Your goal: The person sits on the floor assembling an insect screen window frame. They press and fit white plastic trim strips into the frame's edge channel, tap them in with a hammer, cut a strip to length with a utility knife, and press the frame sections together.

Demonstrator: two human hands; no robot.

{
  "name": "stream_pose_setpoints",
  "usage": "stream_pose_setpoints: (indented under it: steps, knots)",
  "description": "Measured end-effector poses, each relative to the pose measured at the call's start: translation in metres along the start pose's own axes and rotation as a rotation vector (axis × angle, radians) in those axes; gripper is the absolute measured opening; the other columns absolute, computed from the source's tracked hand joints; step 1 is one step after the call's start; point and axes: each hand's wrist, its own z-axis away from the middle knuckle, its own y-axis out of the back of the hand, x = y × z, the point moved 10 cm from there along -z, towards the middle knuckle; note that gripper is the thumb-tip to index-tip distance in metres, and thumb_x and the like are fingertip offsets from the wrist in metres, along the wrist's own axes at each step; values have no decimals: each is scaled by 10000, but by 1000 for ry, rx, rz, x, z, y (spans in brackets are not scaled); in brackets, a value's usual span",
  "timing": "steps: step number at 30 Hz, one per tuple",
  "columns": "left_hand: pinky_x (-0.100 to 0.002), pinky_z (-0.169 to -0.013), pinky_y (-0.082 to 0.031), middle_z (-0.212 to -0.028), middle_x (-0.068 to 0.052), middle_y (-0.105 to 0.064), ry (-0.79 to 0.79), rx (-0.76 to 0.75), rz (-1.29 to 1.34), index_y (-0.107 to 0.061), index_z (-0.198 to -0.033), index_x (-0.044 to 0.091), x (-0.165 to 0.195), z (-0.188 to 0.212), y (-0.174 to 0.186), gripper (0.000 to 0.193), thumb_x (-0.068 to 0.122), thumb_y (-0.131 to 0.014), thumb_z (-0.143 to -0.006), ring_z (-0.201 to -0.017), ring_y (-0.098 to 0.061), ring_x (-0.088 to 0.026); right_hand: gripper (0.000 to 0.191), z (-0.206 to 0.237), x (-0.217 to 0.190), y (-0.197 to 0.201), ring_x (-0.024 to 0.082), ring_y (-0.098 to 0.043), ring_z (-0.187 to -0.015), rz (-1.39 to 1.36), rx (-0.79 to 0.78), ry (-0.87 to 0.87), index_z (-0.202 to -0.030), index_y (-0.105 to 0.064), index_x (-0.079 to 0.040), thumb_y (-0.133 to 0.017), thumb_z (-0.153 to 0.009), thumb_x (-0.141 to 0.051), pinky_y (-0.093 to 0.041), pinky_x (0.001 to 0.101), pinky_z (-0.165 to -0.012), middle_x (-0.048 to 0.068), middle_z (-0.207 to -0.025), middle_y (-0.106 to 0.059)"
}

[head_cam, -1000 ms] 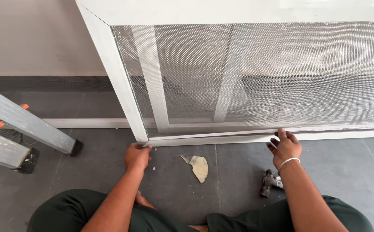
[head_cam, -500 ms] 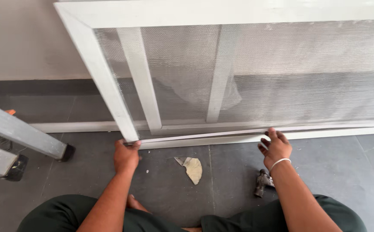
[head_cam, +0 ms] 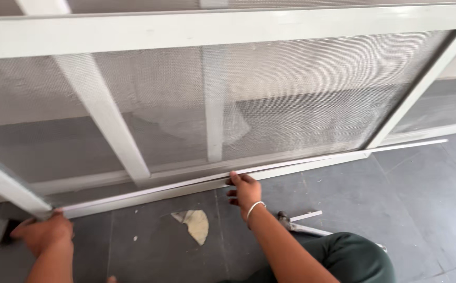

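White-painted metal and grey wire mesh fill most of your view: a large rectangular screen frame [head_cam: 228, 31] stands on its long edge on a dark grey tiled floor [head_cam: 421, 209], leaning slightly, with fine mesh [head_cam: 291, 94] stretched across it and pale upright bars showing through from behind. Your left hand [head_cam: 42, 233] sits at the lower left, fingers curled around the frame's bottom corner where the side rail meets the floor. Your right hand [head_cam: 245, 193], a thin white bangle on its wrist, presses its fingertips against a long, thin white strip [head_cam: 312, 161] that runs along the frame's bottom rail and sticks out past the right corner; that hand is pinching or pushing the strip rather than wrapped around it, and the exact grip is hard to tell. On the floor between your hands lies a small torn scrap of beige paper [head_cam: 194, 224], and beside your right knee rest a short white offcut [head_cam: 305, 216] and a metal hand tool [head_cam: 291, 225], partly hidden by your dark green trouser leg. The frame appears steadied mainly by your left hand, so a loosened grip could let it slide on the smooth tile or tip toward you. The strip's free right end could bend or spring out of place under uneven pressure, and fingertips near the rail could get pinched. The tool lies close enough to be knocked by your knee.
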Motion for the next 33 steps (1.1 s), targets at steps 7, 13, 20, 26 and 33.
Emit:
stream_pose_setpoints:
  steps: [7, 13, 20, 26, 33]
  knots:
    - [-506, -882, -527, -1179, -162, -670, -997, -63, -321, -656, -1175, 107, 78, 137, -71, 332, 256, -767, -900, -1077, -643, -400, 375, -5, -17, 15, 175, -551, -589, 185, 76, 19, -970, -709, -17, -735, -911, -386, -474, 355, -546, 58, -800, -671]
    - [-487, -859, -541, -1070, -61, -700, -1299, -168, -364, -713, -1054, 160, 81, 183, -90, 161, 235, -694, -913, -1003, -654, -351, 418, -4, -24, 30, 183, -617, -596, 491, 202, 87, -912, -767, -37, -767, -874, -454, -534, 379, -601, 58, -723, -700]
    - [-445, -825, -552, -982, -13, -693, -1296, -159, -469, -730, -949, 191, 75, 165, -88, 84, 223, -727, -871, -948, -675, -279, 422, 47, -7, -42, 330, -730, -956, 1127, -19, 373, -1028, -780, -138, -741, -874, -530, -587, 453, -847, 93, -982, -770]
    - [-453, -782, -541, -923, -26, -675, -1299, -171, -367, -722, -895, 181, 76, 154, -76, 80, 195, -762, -827, -896, -660, -285, 664, 91, 33, -98, 308, -522, -1307, 1528, -204, 398, -1289, -590, -177, -865, -747, -446, -521, 427, -1022, 91, -1358, -535]
    - [-455, -773, -547, -934, -32, -681, -1232, -184, -368, -707, -886, 162, 77, 151, -73, 59, 180, -741, -841, -909, -664, -290, 232, 53, -15, -14, 218, -805, -834, 986, -295, 250, -1066, -756, -98, -713, -861, -197, -621, 360, -783, 81, -930, -844]
